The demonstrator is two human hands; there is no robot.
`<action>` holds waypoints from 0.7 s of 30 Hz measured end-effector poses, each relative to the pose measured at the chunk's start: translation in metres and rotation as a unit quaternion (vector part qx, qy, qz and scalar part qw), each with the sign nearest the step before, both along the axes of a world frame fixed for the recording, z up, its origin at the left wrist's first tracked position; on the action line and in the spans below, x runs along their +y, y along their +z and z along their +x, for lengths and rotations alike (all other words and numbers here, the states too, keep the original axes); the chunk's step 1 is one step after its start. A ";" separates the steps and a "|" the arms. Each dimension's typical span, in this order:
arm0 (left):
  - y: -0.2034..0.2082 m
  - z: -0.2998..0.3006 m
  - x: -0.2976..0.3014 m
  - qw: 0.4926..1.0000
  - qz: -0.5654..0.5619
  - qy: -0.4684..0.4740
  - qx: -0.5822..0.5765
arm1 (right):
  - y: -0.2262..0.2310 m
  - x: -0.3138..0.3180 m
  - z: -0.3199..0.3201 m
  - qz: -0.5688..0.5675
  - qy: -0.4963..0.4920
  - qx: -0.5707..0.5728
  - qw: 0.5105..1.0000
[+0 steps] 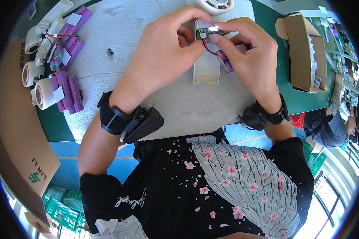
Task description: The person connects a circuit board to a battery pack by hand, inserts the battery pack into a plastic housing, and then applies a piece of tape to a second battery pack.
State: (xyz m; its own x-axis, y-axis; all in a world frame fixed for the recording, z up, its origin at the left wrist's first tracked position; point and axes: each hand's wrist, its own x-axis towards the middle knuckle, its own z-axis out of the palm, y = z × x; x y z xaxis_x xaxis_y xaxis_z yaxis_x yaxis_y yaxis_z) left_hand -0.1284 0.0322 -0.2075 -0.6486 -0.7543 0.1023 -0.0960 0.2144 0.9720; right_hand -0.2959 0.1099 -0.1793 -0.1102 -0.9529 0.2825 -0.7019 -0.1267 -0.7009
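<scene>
My left hand [162,51] is closed, its fingers and thumb on a small green circuit board [203,35] and the edge of a white plastic casing [206,75]. My right hand [252,51] pinches the board's other end between thumb and finger, beside a bright white spot. Red and black wires [212,52] run from a white connector on the board down toward a purple battery cell [227,65], which shows below the right fingers. The casing is pale and long, with its lower end toward me. My fingertips partly hide the board's edges.
A white foam mat [103,75] covers much of the green table [284,79]. At left lie several white housings [46,93] with purple battery packs [70,91]. A round white fan part [217,6] is at the far edge. An open cardboard box [301,51] stands right; a person [327,127] sits beyond.
</scene>
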 end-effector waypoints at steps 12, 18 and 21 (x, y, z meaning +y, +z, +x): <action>0.004 0.001 0.001 0.999 -0.007 -0.015 -0.044 | 0.002 -0.001 0.002 0.019 -0.034 0.045 0.998; 0.005 -0.003 0.002 1.000 0.004 -0.022 0.010 | 0.002 -0.001 0.002 0.008 -0.038 0.062 0.997; -0.002 -0.004 -0.002 1.000 0.009 -0.011 0.014 | 0.004 -0.002 0.004 0.008 -0.035 0.079 0.996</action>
State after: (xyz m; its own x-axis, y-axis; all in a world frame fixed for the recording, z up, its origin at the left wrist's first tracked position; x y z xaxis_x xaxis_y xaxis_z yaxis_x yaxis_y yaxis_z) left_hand -0.1322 0.0300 -0.2093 -0.6628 -0.7412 0.1065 -0.0645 0.1982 0.9780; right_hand -0.2919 0.1078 -0.1751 -0.1330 -0.9489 0.2863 -0.8100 -0.0624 -0.5831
